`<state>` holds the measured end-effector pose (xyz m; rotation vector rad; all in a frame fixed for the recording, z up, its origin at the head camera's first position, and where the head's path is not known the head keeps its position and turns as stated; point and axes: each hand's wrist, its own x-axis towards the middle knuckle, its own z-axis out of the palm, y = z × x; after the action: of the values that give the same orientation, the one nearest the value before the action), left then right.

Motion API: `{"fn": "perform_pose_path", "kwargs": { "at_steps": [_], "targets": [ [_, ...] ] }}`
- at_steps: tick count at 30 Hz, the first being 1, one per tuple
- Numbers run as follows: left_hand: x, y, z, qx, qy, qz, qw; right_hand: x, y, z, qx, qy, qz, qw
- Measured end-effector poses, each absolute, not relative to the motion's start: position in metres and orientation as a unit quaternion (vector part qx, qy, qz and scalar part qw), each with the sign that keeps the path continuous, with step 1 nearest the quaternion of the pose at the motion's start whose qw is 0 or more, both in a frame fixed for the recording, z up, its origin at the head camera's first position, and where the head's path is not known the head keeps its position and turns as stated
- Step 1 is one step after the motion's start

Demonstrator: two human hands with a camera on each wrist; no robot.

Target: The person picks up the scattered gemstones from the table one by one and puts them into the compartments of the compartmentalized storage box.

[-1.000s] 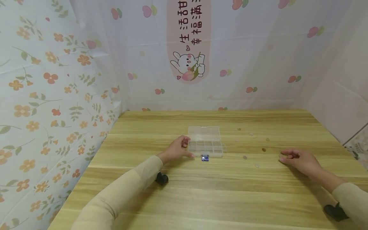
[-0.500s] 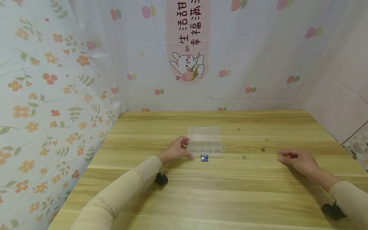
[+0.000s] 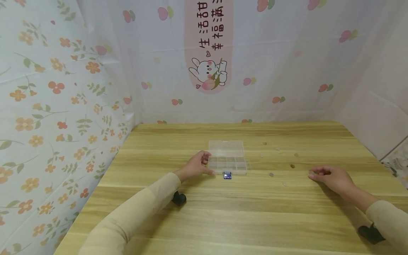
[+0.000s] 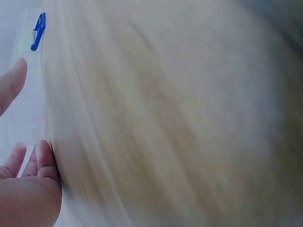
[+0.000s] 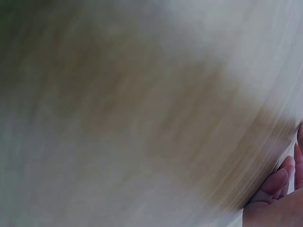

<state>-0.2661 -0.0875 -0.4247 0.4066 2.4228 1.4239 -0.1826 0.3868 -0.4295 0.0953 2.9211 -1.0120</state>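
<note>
A clear plastic compartment box (image 3: 227,163) lies with its lid (image 3: 225,148) raised back and its blue latch (image 3: 227,175) at the front. My left hand (image 3: 195,165) holds the box's left end, thumb at the front corner and fingers along the side. The left wrist view shows the thumb (image 4: 13,85) near the blue latch. To the right, close over the table, my right hand (image 3: 333,180) pinches a small coin (image 3: 311,172) between thumb and fingertips. Mostly out of the right wrist view, that hand's curled fingers (image 5: 277,182) show at the lower right edge.
Several coins lie scattered between box and right hand, among them a dark brown one (image 3: 292,166), a grey one (image 3: 271,174) and a pale one (image 3: 284,183). The wood-grain table (image 3: 229,216) meets a printed curtain (image 3: 274,71) at the back.
The right thumb and fingertips have drawn together, and a coin now shows between them. The left hand and the box stay in place.
</note>
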Motion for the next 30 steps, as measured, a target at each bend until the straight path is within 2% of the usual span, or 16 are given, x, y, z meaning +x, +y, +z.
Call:
{"fn": "perform_pose_path", "kwargs": {
  "at_steps": [18,30],
  "targets": [
    [-0.264,-0.087,-0.424,0.147,0.856,0.473,0.148,-0.187,0.365,-0.415,0.015,0.926,-0.376,0.026],
    [-0.264,-0.088,-0.419,0.149,0.860,0.463,0.156,-0.198,0.326,-0.400,-0.014,0.901,-0.432,0.026]
  ]
}}
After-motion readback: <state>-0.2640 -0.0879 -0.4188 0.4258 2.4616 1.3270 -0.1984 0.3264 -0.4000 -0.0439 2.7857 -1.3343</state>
